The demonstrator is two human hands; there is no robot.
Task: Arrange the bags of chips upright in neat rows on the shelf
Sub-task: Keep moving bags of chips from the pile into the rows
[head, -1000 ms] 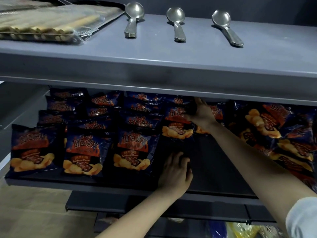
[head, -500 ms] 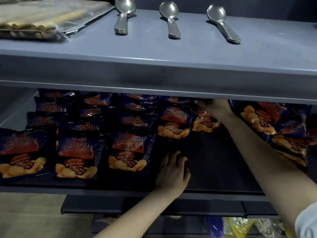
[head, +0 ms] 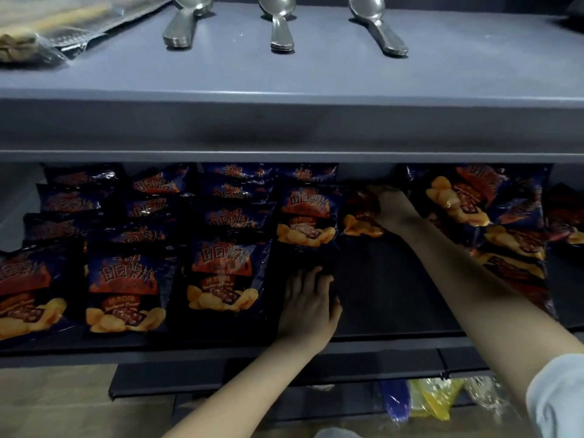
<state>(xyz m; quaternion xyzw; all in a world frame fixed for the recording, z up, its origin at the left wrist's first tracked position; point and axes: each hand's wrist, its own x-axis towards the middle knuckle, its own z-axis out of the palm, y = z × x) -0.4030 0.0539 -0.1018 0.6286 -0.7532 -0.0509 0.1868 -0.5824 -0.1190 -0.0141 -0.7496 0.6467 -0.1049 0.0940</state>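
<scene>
— Where is the bag being set down?

— The bag of chips (head: 360, 221) is at the back of the dark shelf (head: 395, 295), just right of the fourth row and leaning back. The right hand (head: 390, 205) is on its upper part, fingers curled over the top edge, gripping it.

— And the other hand?

— The left hand (head: 308, 306) lies flat near the shelf's front edge. Its fingers are straight, and the tips touch the dark bottom of the nearest bag (head: 305, 216) in that fourth row. It holds nothing.

— The rest of the chips?

— Left of the hands, rows of bags (head: 132, 279) stand overlapping from front to back, faces forward. Right of the right arm, a loose pile of bags (head: 493, 222) lies tilted at different angles.

— And around that?

— Above is a grey upper shelf (head: 316, 83). Three spoons (head: 279, 30) lie on it with their handles forward, and a clear packet of pale sticks (head: 38, 30) sits at its left end. Below the chip shelf, yellow and blue packets (head: 429, 399) show.
</scene>
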